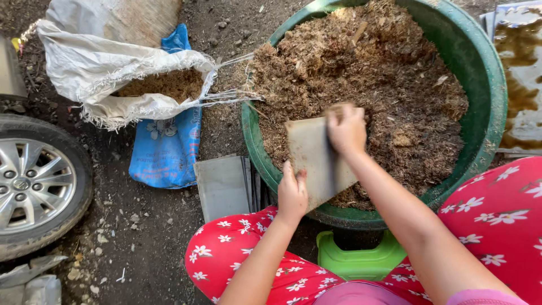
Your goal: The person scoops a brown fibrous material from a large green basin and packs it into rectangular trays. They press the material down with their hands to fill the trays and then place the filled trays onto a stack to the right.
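Both hands hold one flat grey bag (319, 161) over the near rim of the green tub (485, 113). The left hand (292, 194) pinches the bag's near lower edge, thumb on top; the right hand (345, 129) is closed over its far top edge, fingers curled into the brown mix (367, 73) that fills the tub beyond both hands.

To do this well, I judge the mouth should be kept wide and tipped toward the mix, the left hand steadying the bottom so the bag does not fold while the right hand draws material in. Working above the tub keeps spills inside it.

A stack of like bags (226, 186) lies on the ground just left of the left hand; a white sack (107, 73) of similar stuff lies open farther left, with a car wheel (34, 186) beyond.
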A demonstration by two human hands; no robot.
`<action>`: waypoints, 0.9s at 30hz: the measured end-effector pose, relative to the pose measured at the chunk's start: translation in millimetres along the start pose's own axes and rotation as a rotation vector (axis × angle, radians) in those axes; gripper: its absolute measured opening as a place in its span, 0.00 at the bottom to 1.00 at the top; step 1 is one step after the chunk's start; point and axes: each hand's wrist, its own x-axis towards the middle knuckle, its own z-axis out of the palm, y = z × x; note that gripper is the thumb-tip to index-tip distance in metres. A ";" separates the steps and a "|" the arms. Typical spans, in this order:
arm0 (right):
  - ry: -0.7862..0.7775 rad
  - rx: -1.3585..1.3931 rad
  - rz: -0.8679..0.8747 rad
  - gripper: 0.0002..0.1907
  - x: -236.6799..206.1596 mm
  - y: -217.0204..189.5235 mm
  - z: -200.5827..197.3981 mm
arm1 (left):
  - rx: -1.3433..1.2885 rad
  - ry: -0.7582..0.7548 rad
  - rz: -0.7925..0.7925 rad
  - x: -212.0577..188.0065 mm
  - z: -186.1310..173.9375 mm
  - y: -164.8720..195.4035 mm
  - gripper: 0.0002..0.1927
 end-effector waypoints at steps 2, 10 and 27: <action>0.055 -0.089 -0.296 0.19 -32.3 -32.1 3.1 | -0.026 -0.012 -0.061 18.8 -1.6 -3.1 0.29; 0.179 -0.045 -0.521 0.18 -16.5 -70.9 -8.7 | -0.280 -0.048 -0.228 89.5 13.9 -16.5 0.43; 0.209 0.154 -0.879 0.15 -80.1 -63.1 2.8 | -0.823 -0.245 -0.379 126.4 7.0 5.5 0.47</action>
